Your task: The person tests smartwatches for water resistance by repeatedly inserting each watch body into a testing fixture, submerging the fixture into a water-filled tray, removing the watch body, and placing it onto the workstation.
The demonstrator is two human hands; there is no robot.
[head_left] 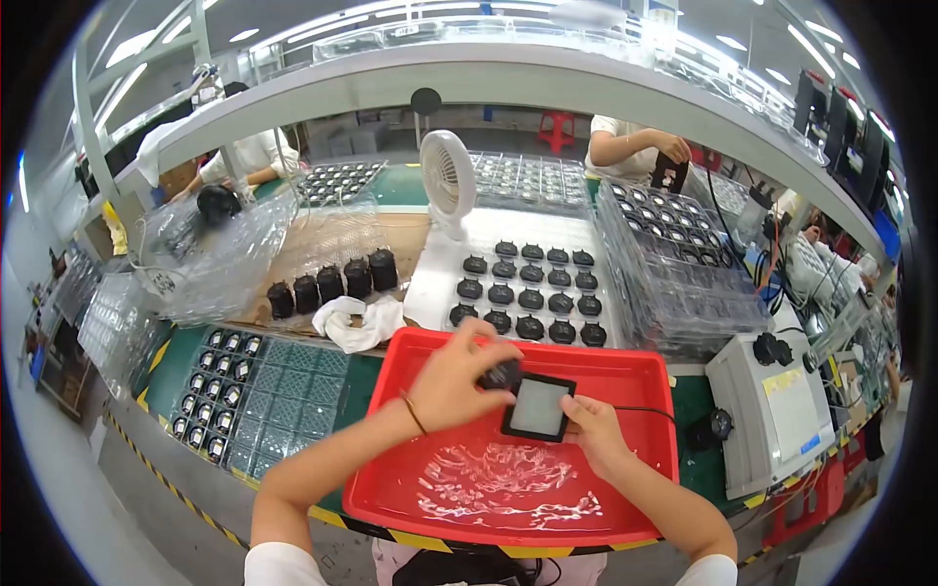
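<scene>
My left hand (457, 376) grips a round black part (501, 375) between thumb and fingers, above the red tray (625, 366). Its exact kind is hard to make out. Just right of it, my right hand (594, 430) pinches the edge of a flat square panel (538, 406) with a black frame and a pale, greyish face. A dark cable (640, 408) runs from near the panel over the tray's right side. Several small white scraps (498, 483) lie scattered over the tray floor close to me.
Rows of black round parts (531, 299) stand on a white board behind the tray, near a white fan (448, 181). Stacked clear trays (674, 273) and a white box-shaped machine (767, 420) are at right. A part-filled tray (293, 391) lies left. Other people work across the bench.
</scene>
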